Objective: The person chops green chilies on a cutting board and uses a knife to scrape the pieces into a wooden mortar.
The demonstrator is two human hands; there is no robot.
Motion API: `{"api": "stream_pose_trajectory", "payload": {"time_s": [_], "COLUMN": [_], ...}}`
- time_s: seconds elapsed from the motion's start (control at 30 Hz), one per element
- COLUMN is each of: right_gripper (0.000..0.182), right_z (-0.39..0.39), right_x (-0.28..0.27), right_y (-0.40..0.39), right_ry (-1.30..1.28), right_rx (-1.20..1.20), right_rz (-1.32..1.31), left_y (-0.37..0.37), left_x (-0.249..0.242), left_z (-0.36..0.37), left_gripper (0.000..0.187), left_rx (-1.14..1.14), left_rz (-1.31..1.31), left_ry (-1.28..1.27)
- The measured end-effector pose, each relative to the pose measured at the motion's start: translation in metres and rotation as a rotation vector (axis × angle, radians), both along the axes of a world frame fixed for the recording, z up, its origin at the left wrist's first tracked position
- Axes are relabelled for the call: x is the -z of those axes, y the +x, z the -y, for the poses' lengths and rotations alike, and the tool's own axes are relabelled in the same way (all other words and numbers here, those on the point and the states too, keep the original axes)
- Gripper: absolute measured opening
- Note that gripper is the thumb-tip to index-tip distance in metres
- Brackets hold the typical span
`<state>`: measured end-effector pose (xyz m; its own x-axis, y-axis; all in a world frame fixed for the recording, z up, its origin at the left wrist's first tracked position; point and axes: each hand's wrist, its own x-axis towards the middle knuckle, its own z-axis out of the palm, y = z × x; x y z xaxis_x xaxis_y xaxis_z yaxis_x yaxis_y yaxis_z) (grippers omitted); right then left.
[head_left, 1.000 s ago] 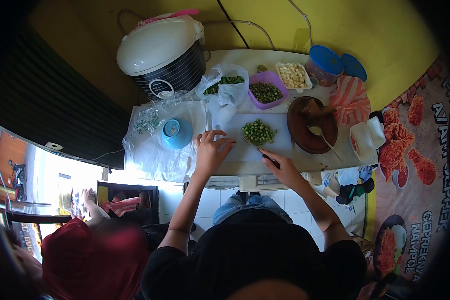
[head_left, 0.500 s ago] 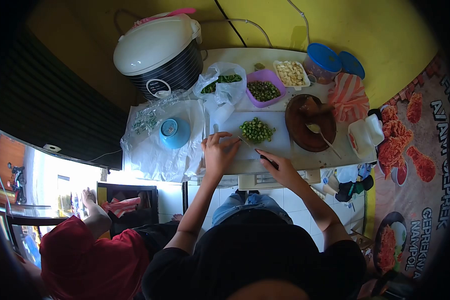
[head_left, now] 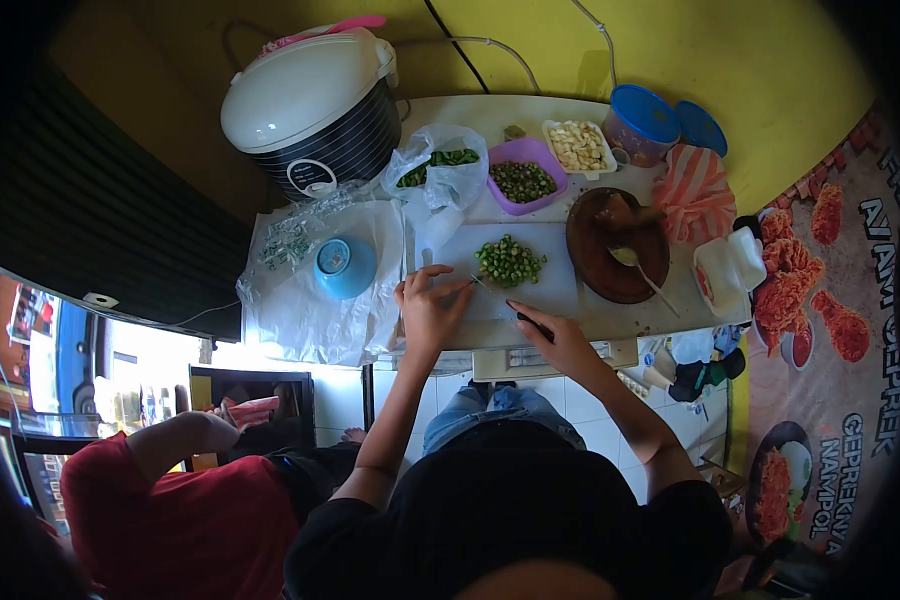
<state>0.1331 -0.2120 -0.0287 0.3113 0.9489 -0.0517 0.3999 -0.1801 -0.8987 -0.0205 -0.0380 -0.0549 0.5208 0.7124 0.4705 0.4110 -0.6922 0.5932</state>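
Observation:
My right hand (head_left: pixel 552 338) is closed around the black handle of a small knife (head_left: pixel 523 318). Its thin blade slants up and left over the white cutting board (head_left: pixel 560 295). At the blade's tip, the thumb and a finger of my left hand (head_left: pixel 432 308) come together, while another finger is raised. Anything between those fingertips is too small to make out. A heap of chopped green vegetable pieces (head_left: pixel 510 262) lies on the board just beyond the blade. Behind it are a purple bowl (head_left: pixel 560 188) of similar cut pieces and a plastic bag (head_left: pixel 465 190) holding greens.
Left stand a rice cooker (head_left: pixel 315 100) and an upturned blue bowl (head_left: pixel 347 270) on plastic sheeting. To the right are a brown mortar (head_left: pixel 585 262) with pestle and spoon (head_left: pixel 642 275), a tray of peeled garlic (head_left: pixel 577 147) and a foam box (head_left: pixel 730 270). Someone in red (head_left: pixel 180 510) sits at left.
My hands have barely moved, staying by the knife's tip. The person in red has drawn an outstretched arm back and down. The whole view has shifted slightly.

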Motion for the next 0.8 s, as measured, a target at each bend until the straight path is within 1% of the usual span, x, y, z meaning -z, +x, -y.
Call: {"api": "stream_pose_trajectory", "payload": {"time_s": [0.03, 0.13, 0.23, 0.43, 0.63, 0.8], "right_gripper": [0.039, 0.04, 0.039, 0.039, 0.039, 0.037], "right_z": [0.0, 0.001, -0.001, -0.017, -0.019, 0.0], "right_x": [0.001, 0.0, 0.0, -0.009, -0.015, 0.009], "right_y": [0.0, 0.001, -0.002, -0.007, -0.007, 0.0], "right_ry": [0.026, -0.055, -0.066, -0.07, -0.142, 0.004], "right_rx": [0.001, 0.004, 0.02, 0.036, 0.039, 0.046], "right_rz": [0.02, 0.054, 0.085, 0.065, 0.087, 0.107], "left_y": [0.0, 0.0, 0.0, 0.0, -0.001, -0.001], "left_x": [0.0, 0.0, 0.002, 0.002, 0.0, 0.0], "left_z": [0.0, 0.0, -0.001, -0.002, 0.002, 0.001], "left_gripper": [0.01, 0.01, 0.009, 0.01, 0.013, 0.013], "left_rx": [0.003, 0.01, 0.015, 0.007, -0.018, -0.022], "left_rz": [0.003, 0.012, 0.023, 0.028, 0.011, 0.004], "left_ry": [0.002, 0.003, -0.002, -0.023, -0.044, -0.045]}}
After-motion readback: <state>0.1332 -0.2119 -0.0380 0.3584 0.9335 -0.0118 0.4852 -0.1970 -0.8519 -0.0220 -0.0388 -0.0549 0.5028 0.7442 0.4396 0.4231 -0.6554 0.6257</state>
